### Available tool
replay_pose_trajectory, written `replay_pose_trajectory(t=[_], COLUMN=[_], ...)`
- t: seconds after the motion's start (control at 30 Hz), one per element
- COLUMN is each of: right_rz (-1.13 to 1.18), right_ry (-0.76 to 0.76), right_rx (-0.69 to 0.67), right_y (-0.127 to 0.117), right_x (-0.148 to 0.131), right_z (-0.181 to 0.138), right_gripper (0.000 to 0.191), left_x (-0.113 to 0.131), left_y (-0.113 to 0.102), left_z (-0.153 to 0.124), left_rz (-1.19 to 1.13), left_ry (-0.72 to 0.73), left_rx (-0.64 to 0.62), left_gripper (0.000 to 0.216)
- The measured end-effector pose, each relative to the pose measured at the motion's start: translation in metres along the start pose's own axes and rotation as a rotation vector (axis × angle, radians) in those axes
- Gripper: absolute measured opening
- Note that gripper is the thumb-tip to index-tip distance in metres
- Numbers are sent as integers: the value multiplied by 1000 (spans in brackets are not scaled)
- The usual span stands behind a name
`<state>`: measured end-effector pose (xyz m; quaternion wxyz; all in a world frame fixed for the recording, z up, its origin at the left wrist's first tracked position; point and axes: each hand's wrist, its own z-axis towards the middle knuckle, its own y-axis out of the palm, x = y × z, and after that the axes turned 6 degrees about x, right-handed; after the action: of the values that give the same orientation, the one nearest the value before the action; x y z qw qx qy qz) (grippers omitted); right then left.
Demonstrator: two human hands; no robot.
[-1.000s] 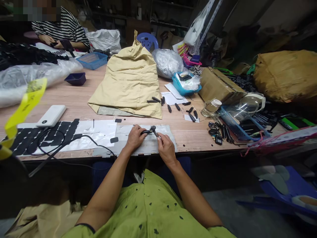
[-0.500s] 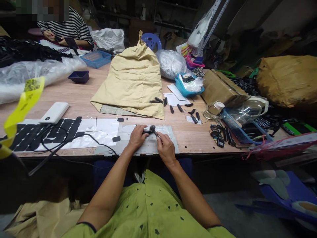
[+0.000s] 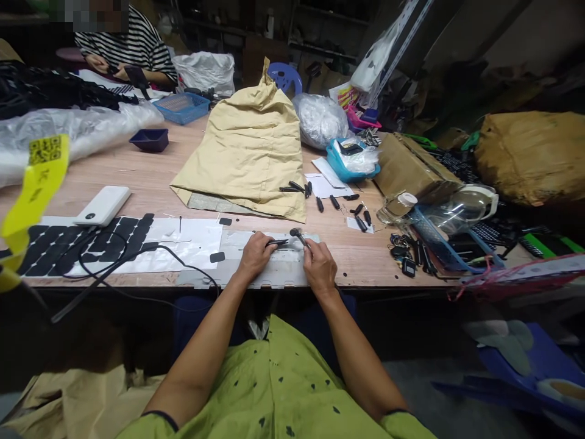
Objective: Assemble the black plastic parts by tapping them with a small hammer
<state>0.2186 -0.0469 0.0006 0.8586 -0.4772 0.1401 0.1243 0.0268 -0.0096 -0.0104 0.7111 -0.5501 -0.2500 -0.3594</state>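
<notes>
At the table's front edge my left hand (image 3: pixel 256 256) rests over a grey sheet (image 3: pixel 286 271). Its fingers are closed on a slim black piece (image 3: pixel 278 242), which points right and lies close to the sheet. My right hand (image 3: pixel 320 265) is closed round the handle of a small hammer-like tool (image 3: pixel 297 233) with a dark, rounded head. That head is tilted up to the left, apart from the black piece. Much of the handle is hidden in my fist.
Several black pieces (image 3: pixel 335 202) lie beyond my right hand, near a beige cloth bag (image 3: pixel 256 146). Left are a white power bank (image 3: pixel 103 205) and a looping black cable (image 3: pixel 173 257). Keys (image 3: pixel 402 247) and a blue basket (image 3: pixel 439 241) stand right. A person in stripes (image 3: pixel 150 49) sits across.
My right hand has moved right with the hammer-like tool, and its head has come away from the black piece. My left hand keeps its hold. The whole view has shifted slightly.
</notes>
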Motion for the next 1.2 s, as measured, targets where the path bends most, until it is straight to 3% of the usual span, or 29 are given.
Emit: replay_pose_trajectory(t=[0.23, 0.37, 0.43, 0.5, 0.57, 0.63, 0.73, 0.83, 0.93, 1.03, 1.13, 1.2], right_rz=[-213, -235, -246, -252, -247, -237, -230, -236, -246, -266, -286, -294], right_ry=[20, -3, 1, 9, 13, 13, 11, -1, -22, -27, -16, -12], right_rx=[-4, -17, -25, -26, -22, -20, -23, 1, 34, 25, -17, -37], right_y=[8, 8, 8, 8, 8, 8, 8, 9, 9, 9, 7, 5], right_x=[11, 7, 6, 6, 6, 7, 7, 8, 7, 6, 2, 0], right_z=[3, 2, 2, 2, 1, 1, 1, 0, 0, 0, 0, 0], right_gripper=[25, 24, 25, 25, 26, 27, 27, 26, 26, 26, 26, 26], left_x=[11, 18, 16, 8, -2, -11, -17, -9, 10, 33, 51, 55], left_y=[-17, -27, -27, -23, -16, -9, -2, -2, -12, -28, -36, -32], left_z=[-4, -48, -84, -117, -140, -148, -139, -127, -121, -104, -57, -8], left_rz=[-186, -268, -300, -272, -169, -9, 208, 320, 275, -21, -258, -243], left_ry=[-91, 62, 184, 238, 159, -12, -247, -337, -327, -192, -51, -22], left_rx=[118, 177, 137, -2, -93, -150, -286, -446, -593, -702, -642, -437], left_gripper=[23, 25, 24, 24, 23, 23, 28, 34, 27, 28, 34, 34])
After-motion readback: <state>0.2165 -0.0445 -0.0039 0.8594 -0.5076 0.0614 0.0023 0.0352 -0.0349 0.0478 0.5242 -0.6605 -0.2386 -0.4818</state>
